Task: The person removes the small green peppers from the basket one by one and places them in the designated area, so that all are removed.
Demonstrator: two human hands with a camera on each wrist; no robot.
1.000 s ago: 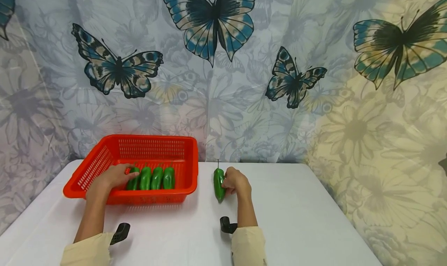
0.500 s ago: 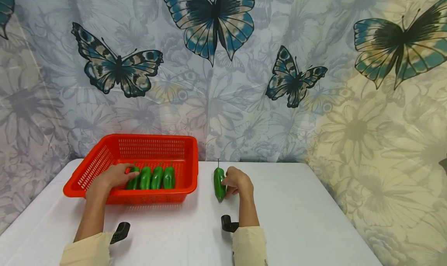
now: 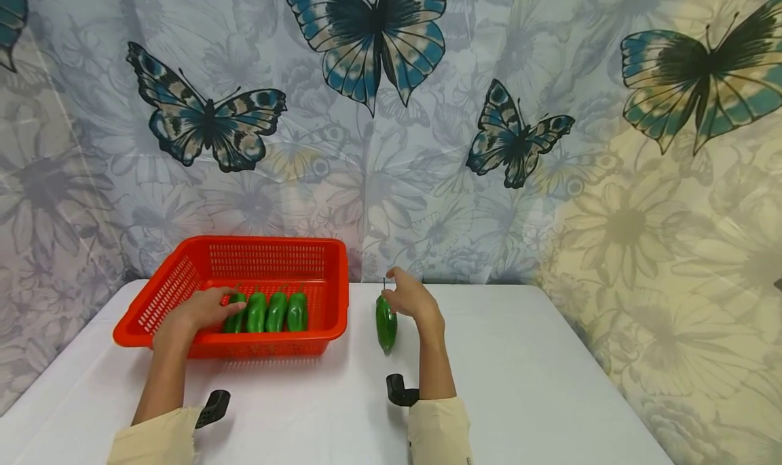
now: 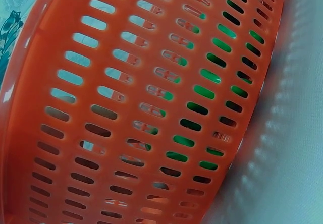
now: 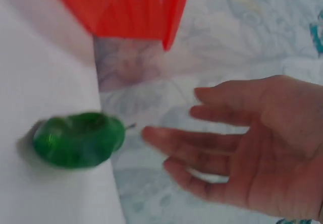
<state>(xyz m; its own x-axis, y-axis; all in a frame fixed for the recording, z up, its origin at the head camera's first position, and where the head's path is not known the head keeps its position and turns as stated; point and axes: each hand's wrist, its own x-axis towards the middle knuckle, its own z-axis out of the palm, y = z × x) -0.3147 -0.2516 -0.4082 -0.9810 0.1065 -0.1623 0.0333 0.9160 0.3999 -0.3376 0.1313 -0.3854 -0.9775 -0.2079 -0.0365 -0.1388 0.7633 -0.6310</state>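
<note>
A glossy green chili pepper (image 3: 386,324) lies on the white table, its thin stem toward the back wall. Beside its stem end is my right hand (image 3: 412,298); in the right wrist view the fingers (image 5: 176,135) are spread and relaxed, holding nothing, a gap away from the pepper (image 5: 78,139). My left hand (image 3: 198,310) reaches over the near left rim of the red basket (image 3: 263,345), thumb and forefinger laid over the leftmost of several green chili peppers (image 3: 277,312) standing in a row. I cannot tell whether it grips that pepper. The basket wall (image 4: 116,133) hides most of this hand in the left wrist view.
A butterfly-printed cloth (image 3: 379,180) hangs right behind the table (image 3: 519,363). The slotted basket fills the table's back left. Black camera mounts (image 3: 400,392) stick out from both wrists, by the beige sleeves (image 3: 438,428).
My right hand has let go of the lone pepper's side and moved up and back toward its stem, fingers opening. The left hand stays over the leftmost pepper.
</note>
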